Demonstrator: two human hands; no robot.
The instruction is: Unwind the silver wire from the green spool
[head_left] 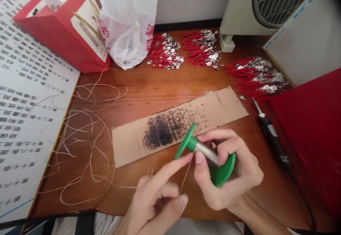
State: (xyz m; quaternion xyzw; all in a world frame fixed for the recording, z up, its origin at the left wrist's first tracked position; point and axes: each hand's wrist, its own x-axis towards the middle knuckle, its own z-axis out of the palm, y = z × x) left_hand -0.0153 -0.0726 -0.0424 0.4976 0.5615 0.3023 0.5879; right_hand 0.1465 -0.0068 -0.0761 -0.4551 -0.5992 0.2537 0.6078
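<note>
A green spool with silvery solder wire wound round its core is gripped in my right hand, thumb and fingers around the core and the lower flange. From the core a thin strand of solder wire runs down into my left hand, pinched between thumb and curled fingers. The left index finger stretches up to the spool near the upper flange. Loose loops of the wire spread over the table to the left. Under the spool's far side lies a scorched cardboard strip with dark burn marks.
A soldering iron lies at the right, its cord running down. Red wire bundles with metal ends lie along the back. Behind stand a red paper bag, a white plastic bag and a heater. Printed boards flank the table.
</note>
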